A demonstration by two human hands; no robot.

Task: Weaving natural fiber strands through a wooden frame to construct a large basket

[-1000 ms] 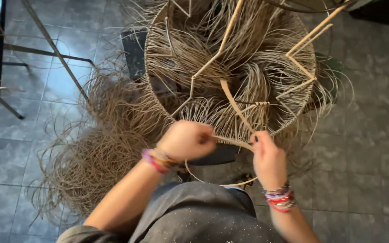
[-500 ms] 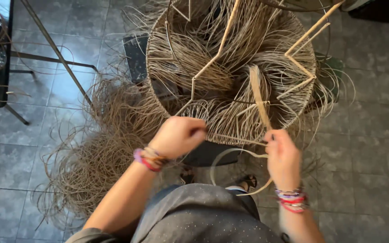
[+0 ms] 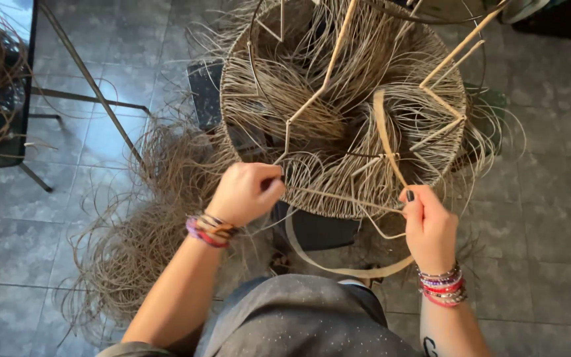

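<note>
Since a second ago: flat cane strip (image 3: 384, 132) swung upright, slack loop hangs below right fingers (image 3: 410, 198) | right fingers pinched shut on strip | left fingers (image 3: 269, 185) curled tight on woven basket frame (image 3: 338, 99) rim strands

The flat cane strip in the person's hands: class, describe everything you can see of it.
The flat cane strip is pale tan, thin and ribbon-like. It arcs up over the round woven frame, comes down to the right hand, which pinches it, then sags in a loose loop below the frame's rim, near the grey clothing. The left hand grips finer fibres at the rim.
</note>
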